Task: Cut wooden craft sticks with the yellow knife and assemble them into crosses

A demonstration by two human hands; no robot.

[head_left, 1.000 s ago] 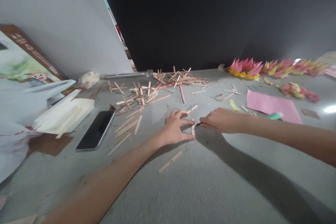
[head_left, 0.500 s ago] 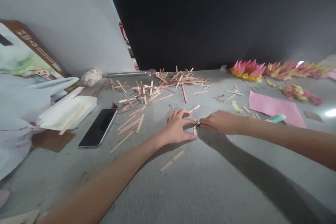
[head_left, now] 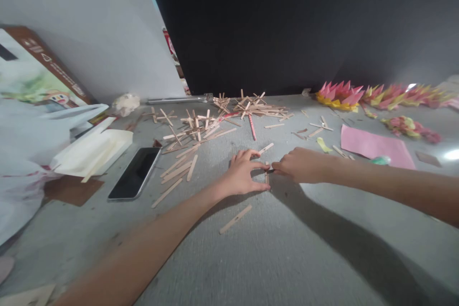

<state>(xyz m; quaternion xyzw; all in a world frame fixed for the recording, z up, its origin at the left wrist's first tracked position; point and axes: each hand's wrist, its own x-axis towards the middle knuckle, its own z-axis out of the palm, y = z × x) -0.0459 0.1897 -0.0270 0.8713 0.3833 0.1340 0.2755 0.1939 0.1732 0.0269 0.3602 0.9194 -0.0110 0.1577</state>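
Observation:
A popsicle stick lies flat on the grey surface, pointing away from me. My left hand pins it down, thumb at the near end and a fingertip towards the far end. From the right, my right hand pinches a small dark, thin tool whose tip meets the stick near its middle; most of the tool is hidden in the fingers. Just beyond my left fingers lies a second popsicle stick with a dark slot. Closer to me rests another slotted stick.
Loose sticks and a phone lie left. Behind are crossed-stick pieces and a red-patterned straw. On the right are pink paper, a green-capped item and a pink-yellow paper crown. A white plastic bag stands far left.
Both hands keep nearly the same place around the stick. My right hand and forearm have shifted very slightly, and the forearm now covers more of the green-capped item.

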